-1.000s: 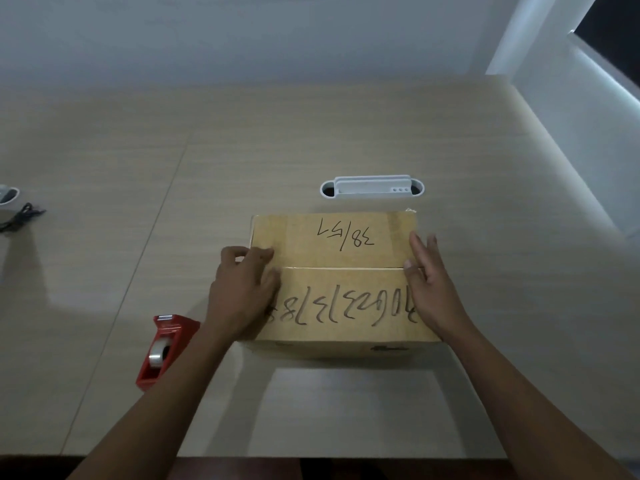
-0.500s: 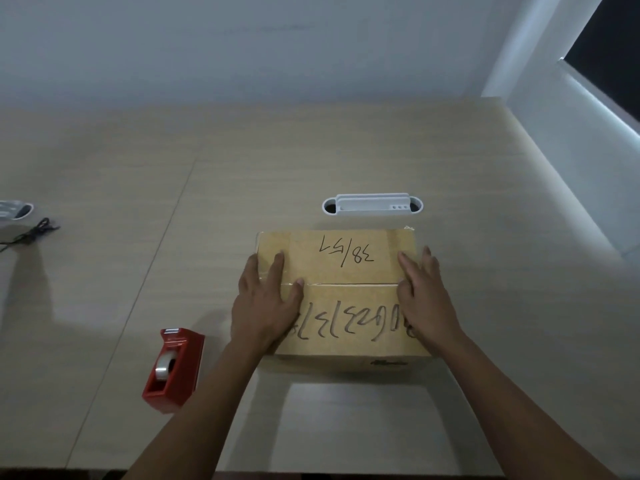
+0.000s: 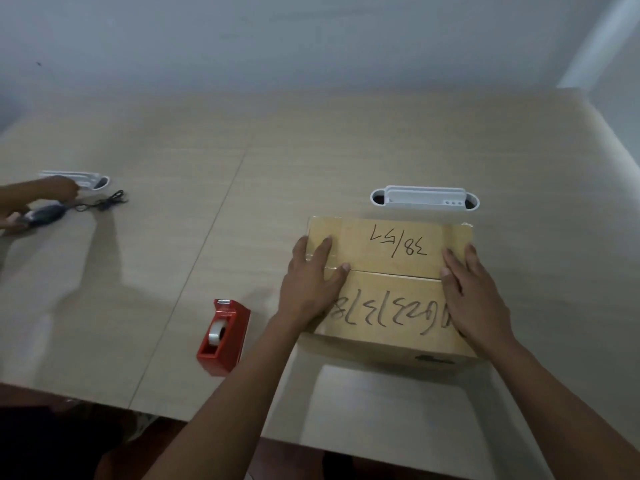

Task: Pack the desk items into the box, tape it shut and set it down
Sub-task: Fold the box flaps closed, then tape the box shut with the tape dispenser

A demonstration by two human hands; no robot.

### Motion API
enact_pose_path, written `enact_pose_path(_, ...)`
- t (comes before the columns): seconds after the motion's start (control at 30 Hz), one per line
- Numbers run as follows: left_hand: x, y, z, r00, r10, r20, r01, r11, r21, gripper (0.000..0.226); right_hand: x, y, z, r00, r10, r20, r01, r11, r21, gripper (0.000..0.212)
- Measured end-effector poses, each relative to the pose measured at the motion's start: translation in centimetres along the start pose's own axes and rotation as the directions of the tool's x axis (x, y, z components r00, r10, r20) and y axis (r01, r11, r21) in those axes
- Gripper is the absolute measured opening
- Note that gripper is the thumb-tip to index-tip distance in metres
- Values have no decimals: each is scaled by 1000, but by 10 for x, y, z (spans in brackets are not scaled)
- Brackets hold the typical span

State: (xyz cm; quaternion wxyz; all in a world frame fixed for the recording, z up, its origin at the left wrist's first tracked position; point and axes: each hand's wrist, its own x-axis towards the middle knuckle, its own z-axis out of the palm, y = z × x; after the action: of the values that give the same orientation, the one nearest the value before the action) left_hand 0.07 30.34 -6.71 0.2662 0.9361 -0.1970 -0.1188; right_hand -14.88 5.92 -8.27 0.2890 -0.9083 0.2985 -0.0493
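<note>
You are looking down at a pale wooden desk (image 3: 346, 150). A thin seam (image 3: 194, 271) runs across its top. Behind the desk stands a plain white wall (image 3: 277, 39). Right of the desk, the wall turns a bright corner (image 3: 588, 46).

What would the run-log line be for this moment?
brown cardboard box: flaps closed | left hand, right hand: flat on flaps | red tape dispenser: untouched, left of box

The box (image 3: 388, 282) bears handwritten, upside-down "38/57" on its far flap; the near flap's digits are unclear.
</note>
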Motion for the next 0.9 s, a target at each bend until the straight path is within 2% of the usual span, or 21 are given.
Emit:
enact_pose_path(0.1, 3, -5, -2, 999, -36, -11, 36, 999, -3, 75, 0, -1, 0, 1000, -1, -6, 1, 1000, 1, 52)
enact_pose_path(0.23, 4, -27, -13, 984, -137, -118, 133, 990, -40, 78, 0, -1, 1, 1000, 7, -11, -7, 1000, -2, 52)
enact_pose_path(0.37, -6, -62, -27, 960, -237, -148, 240, 971, 0, 93, 0, 0, 2, 1000, 6, -15, -6, 1000, -3, 52)
enact_pose_path(0.5, -25, -102, -37, 912, -339, -232, 371, 921, 114, 85, 0, 0, 1, 1000, 7, -14, -7, 1000, 1, 53)
enact_pose_path(0.6, -41, -133, -39, 845, -509, -163, 530, 838, 129, 83, 0, -1, 1, 1000, 15, -11, -15, 1000, -2, 52)
enact_pose_path(0.67, -47, -148, -39, 810, -578, -94, 586, 799, 135, 85, -1, -2, 0, 1000, 17, -13, -17, 1000, -6, 52)
enact_pose_path(0.77, -50, -159, -35, 819, -571, -54, 574, 815, 80, 81, -1, -2, 1, 1000, 14, -16, -15, 1000, -13, 53)
enact_pose_path(0.9, -51, -159, -31, 839, -538, -81, 544, 835, 82, 78, -1, -1, 2, 1000, 7, -18, -7, 1000, -10, 53)
